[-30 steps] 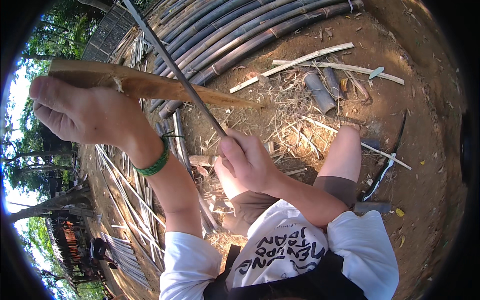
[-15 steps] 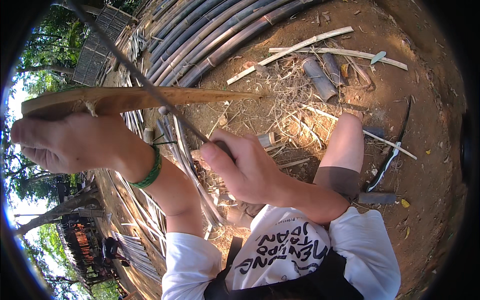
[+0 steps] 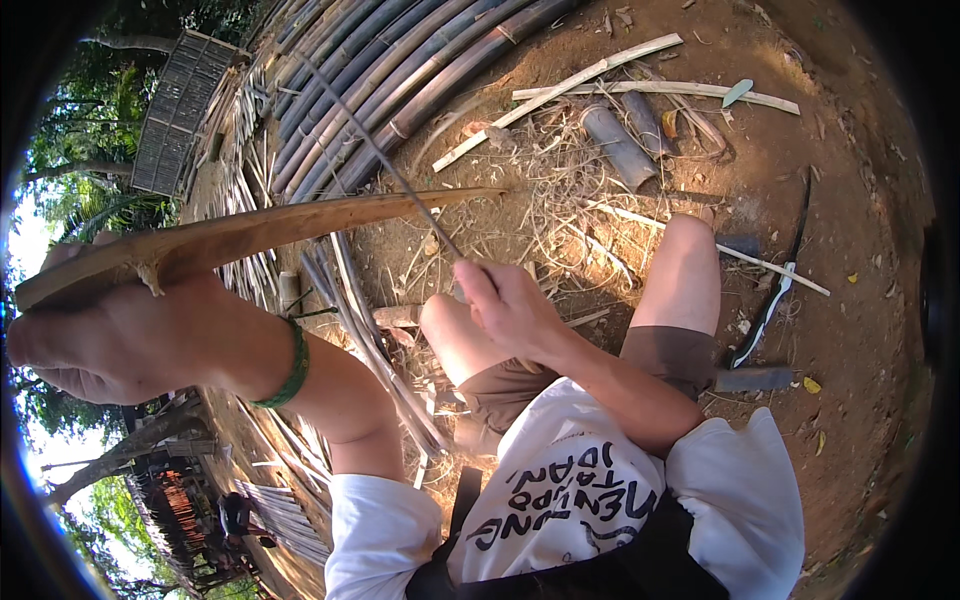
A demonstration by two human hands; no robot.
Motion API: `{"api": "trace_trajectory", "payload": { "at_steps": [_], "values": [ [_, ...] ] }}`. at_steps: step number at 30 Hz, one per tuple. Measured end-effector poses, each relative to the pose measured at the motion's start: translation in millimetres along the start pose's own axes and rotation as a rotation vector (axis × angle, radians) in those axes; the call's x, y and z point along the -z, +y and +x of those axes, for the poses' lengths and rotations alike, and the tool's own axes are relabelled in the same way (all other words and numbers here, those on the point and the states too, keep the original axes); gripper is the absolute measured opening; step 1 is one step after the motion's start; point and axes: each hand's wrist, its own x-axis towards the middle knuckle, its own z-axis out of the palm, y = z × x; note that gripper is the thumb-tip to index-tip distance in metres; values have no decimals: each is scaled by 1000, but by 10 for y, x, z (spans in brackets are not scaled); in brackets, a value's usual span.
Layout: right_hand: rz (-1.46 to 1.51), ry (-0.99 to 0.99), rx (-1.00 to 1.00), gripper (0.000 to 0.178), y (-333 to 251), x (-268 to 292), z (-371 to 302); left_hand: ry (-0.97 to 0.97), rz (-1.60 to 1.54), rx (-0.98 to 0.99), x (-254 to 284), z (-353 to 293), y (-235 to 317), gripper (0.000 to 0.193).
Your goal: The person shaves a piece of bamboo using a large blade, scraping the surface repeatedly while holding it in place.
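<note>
Wood is gripped at its broad end by curled left hand, blade by closed right hand, presumably leaving the taper free.

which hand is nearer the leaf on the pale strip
Right. In the picture, the right hand, gripping the thin tool, is lower and left of the green leaf; the left hand, holding the wood, is farther, near the left edge.
</note>
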Motion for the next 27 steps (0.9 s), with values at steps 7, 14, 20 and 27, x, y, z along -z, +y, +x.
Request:
{"api": "trace_trajectory", "payload": {
  "at_steps": [7, 14, 20, 27],
  "values": [
    [-86, -34, 187, 41, -227, -58, -85, -141, 264, -177, 420, 217, -351, 21],
    [-202, 42, -397, 64, 1101, 367, 365, -44, 86, -93, 199, 110, -95, 24],
    [-161, 15, 119, 59, 605, 86, 182, -124, 405, -337, 468, 187, -239, 27],
    [-206, 66, -451, 69, 1687, 488, 501, -360, 1037, -1330, 659, 559, -218, 29]
  ]
}}
